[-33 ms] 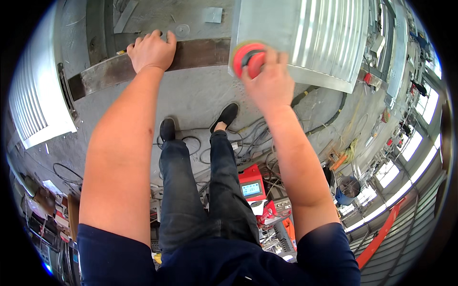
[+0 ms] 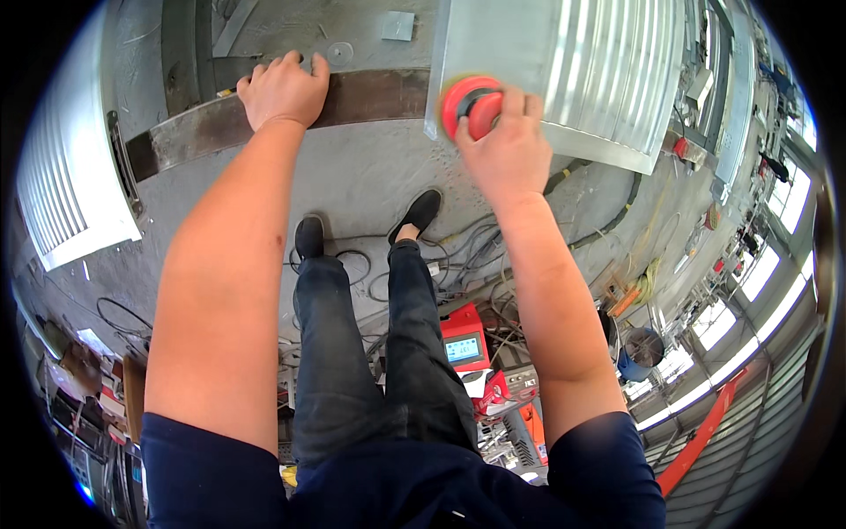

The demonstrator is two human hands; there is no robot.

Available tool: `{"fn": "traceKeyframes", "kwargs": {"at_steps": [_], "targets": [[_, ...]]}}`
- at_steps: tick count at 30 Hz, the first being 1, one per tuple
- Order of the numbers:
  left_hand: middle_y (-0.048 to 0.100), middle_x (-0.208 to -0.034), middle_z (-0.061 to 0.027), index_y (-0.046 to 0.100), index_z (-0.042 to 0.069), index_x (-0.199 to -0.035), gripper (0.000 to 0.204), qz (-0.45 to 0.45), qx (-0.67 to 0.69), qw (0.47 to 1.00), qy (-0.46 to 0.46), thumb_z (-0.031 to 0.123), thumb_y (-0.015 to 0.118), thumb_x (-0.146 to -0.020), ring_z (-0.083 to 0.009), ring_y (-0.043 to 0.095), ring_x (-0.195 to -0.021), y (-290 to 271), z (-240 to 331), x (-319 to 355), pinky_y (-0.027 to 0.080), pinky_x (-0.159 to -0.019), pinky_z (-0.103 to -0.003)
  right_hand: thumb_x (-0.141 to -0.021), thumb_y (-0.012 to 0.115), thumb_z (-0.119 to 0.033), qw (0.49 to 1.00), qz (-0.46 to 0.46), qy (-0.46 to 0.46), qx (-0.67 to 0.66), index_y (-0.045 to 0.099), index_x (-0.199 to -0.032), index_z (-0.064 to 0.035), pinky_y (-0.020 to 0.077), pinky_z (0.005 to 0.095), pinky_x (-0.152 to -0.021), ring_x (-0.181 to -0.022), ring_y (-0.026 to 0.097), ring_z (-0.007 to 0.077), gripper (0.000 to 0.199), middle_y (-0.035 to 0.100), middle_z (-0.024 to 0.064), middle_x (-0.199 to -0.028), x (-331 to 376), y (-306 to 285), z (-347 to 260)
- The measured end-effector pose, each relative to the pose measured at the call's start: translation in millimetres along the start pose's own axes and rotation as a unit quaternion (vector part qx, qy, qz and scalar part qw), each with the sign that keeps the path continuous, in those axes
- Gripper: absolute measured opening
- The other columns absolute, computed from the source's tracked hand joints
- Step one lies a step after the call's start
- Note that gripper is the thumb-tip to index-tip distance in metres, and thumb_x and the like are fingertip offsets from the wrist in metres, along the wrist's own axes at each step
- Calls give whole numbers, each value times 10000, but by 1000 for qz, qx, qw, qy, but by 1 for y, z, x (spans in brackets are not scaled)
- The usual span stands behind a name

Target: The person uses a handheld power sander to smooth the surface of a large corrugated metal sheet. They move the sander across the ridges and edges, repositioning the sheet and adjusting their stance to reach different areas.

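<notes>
A worker stands over a steel frame, the right hand (image 2: 504,145) wrapped around a round red-orange tool (image 2: 471,104) that is pressed against the near corner of a ribbed galvanised metal panel (image 2: 586,75). What kind of tool it is cannot be told from here; it may be a magnet or a suction grip. The left hand (image 2: 282,88) lies palm down, fingers curled over the far edge of a dark, rust-brown flat steel bar (image 2: 370,97) that runs across the concrete floor (image 2: 352,176), well apart from the right.

Doing this step well appears to call for keeping the left hand firm on the bar as a brace while the right holds the red tool square to the panel's corner, with feet clear of the tangled cables (image 2: 467,247) beside the black shoes (image 2: 419,212).

Below the knees sits a red machine with a small pale-blue display (image 2: 463,348), boxy and upright. A small grey square plate (image 2: 397,25) lies on the floor beyond the bar. A second ribbed white panel (image 2: 62,176) stands at far left.
</notes>
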State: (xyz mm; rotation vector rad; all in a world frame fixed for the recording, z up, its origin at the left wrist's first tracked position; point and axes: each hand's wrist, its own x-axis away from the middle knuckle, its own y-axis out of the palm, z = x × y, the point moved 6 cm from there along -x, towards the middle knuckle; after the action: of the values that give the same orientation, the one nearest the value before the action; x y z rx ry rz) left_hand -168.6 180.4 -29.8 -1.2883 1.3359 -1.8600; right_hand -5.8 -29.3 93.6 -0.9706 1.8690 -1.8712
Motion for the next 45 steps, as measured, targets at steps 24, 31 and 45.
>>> {"fn": "traceKeyframes", "kwargs": {"at_steps": [24, 31, 45], "targets": [[724, -1176, -58, 727, 117, -1095, 511, 16, 6, 1000, -6, 503, 413, -977, -264, 625, -1136, 1, -3, 0, 365, -1054, -463, -786, 795, -334, 999, -4, -40, 20, 538, -1232, -80, 594, 466, -751, -881, 703, 381, 574, 564, 164, -1163, -12, -2, -7], [716, -1217, -80, 697, 140, -1249, 540, 1, -9, 1000, -3, 519, 435, -968, -262, 615, -1187, -3, 4, -1, 362, -1084, -448, -790, 786, -331, 1000, -5, 10, -12, 548, -1238, -82, 584, 478, -793, -943, 687, 395, 566, 570, 176, -1189, -17, -5, 7], [735, -1163, -72, 728, 167, -1191, 481, 37, -28, 999, -5, 499, 461, -968, -264, 631, -1155, 4, 2, -3, 379, -1068, -464, -818, 754, -341, 994, 30, 98, -32, 478, -1266, -48, 558, 502, -877, -1005, 652, 419, 602, 540, 203, -1224, 20, -4, 128]]}}
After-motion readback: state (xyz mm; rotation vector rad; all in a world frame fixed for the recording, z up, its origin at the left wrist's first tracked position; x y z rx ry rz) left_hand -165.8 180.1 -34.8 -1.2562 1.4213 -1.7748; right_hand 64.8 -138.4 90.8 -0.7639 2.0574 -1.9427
